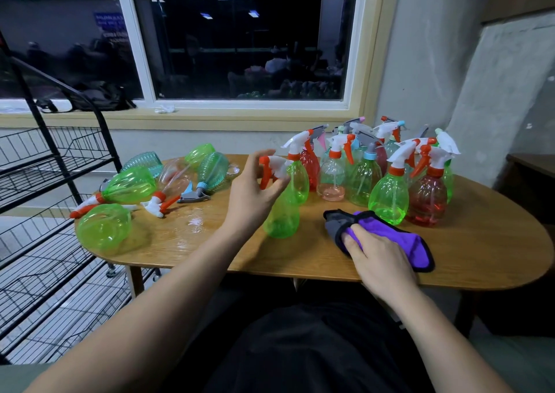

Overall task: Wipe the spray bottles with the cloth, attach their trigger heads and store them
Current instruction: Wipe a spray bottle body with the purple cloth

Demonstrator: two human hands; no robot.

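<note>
A green spray bottle [283, 219] stands upright near the middle of the wooden table [480, 257]. On top of it sits a white and orange trigger head [271, 167]. My left hand [255, 191] curls its thumb and fingers around that head. A purple cloth with a grey side and black edging [402, 238] lies crumpled to the right of the bottle. My right hand [380, 259] rests on the cloth's near part, its fingers curled into the fabric.
Several upright bottles with heads [390, 194] crowd the table's back right. Headless green and teal bottles [129, 185] lie on the left among loose trigger heads [157, 203]. A wet patch [195, 221] shines nearby. A black wire rack [45, 188] stands left of the table.
</note>
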